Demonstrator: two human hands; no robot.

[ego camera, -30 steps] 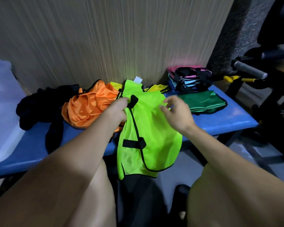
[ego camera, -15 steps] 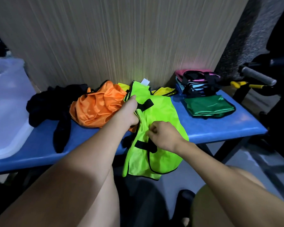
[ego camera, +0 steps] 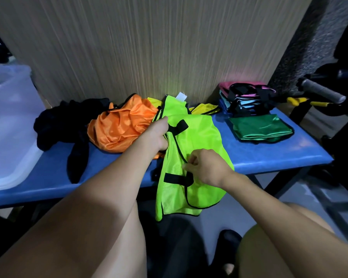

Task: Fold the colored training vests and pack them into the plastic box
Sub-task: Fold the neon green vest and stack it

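Mid-job: one neon vest in hand, several still waiting, nothing seen in the box.

A folded stack (ego camera: 247, 99) and a folded green vest (ego camera: 261, 127) sit at the desk's (ego camera: 269, 155) right end; the orange vest (ego camera: 121, 129) and dark ones (ego camera: 68, 121) lie crumpled, the plastic box (ego camera: 10, 125) far left. The neon vest (ego camera: 191, 157) runs lengthwise from the wall, collar tag up top, hem hanging off the near edge. Left hand (ego camera: 157, 135) grips its upper part; right hand (ego camera: 207, 167) pinches the black trim mid-vest.
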